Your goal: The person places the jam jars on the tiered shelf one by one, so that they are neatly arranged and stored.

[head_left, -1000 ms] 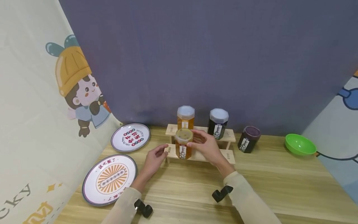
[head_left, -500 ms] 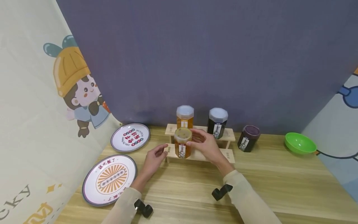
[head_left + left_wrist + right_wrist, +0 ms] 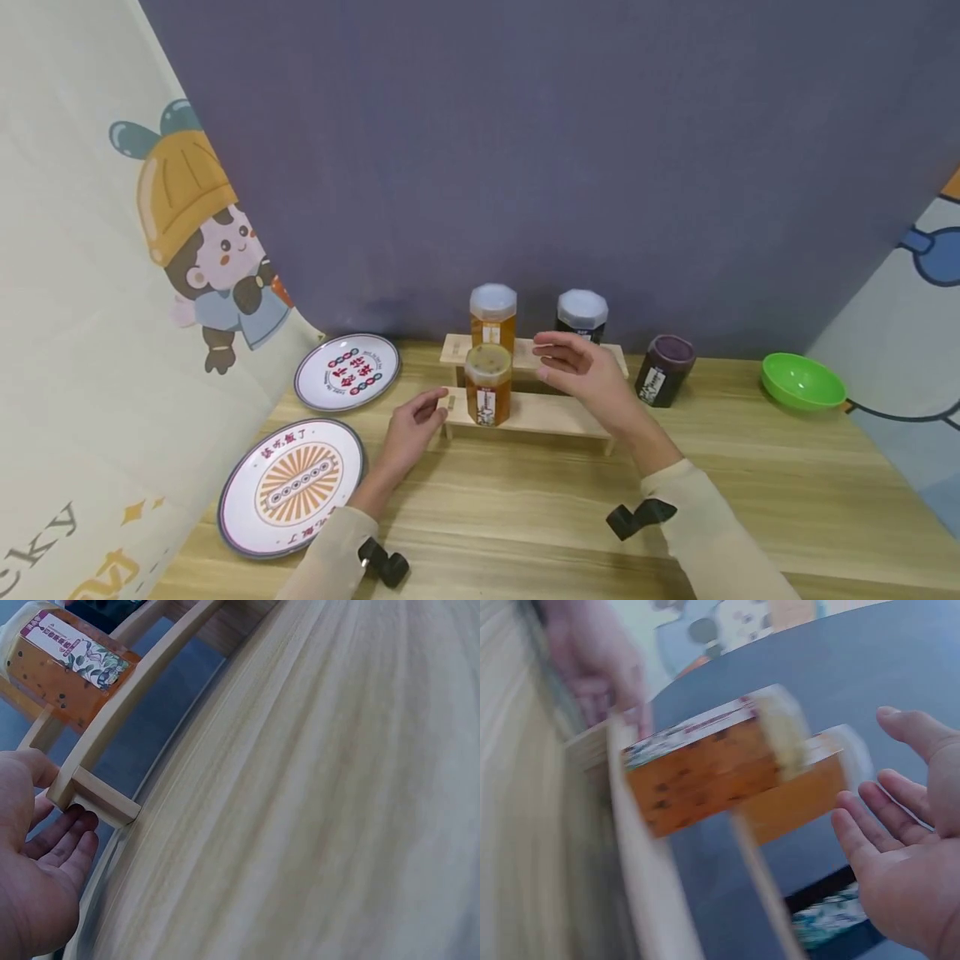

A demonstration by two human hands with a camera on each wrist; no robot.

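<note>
A two-tier wooden rack [image 3: 555, 408] stands at the back of the table. My left hand [image 3: 414, 429] holds the left end of its lower tier; in the left wrist view the thumb lies above the board and the fingers below. An amber jar [image 3: 489, 392] with a yellowish lid and dark specks stands upright on the lower tier's left part. Behind it, on the upper tier, sit a honey-coloured jar [image 3: 493, 312] with a white lid and a dark jar [image 3: 582, 310]. My right hand [image 3: 592, 379] hovers beside the amber jar, fingers apart from it, partly hiding the dark jar.
Another dark jar [image 3: 666, 371] with a purple lid stands on the table right of the rack. Farther right is a green bowl [image 3: 802, 382]. Two printed plates, a smaller one [image 3: 307, 385] and a larger one [image 3: 242, 446], lie at left. A grey-blue cloth [image 3: 525, 167] hangs behind.
My right hand has let go of the amber jar and moved right, away from it. The jar stays on the lower tier. My left hand keeps its place at the rack's end.
</note>
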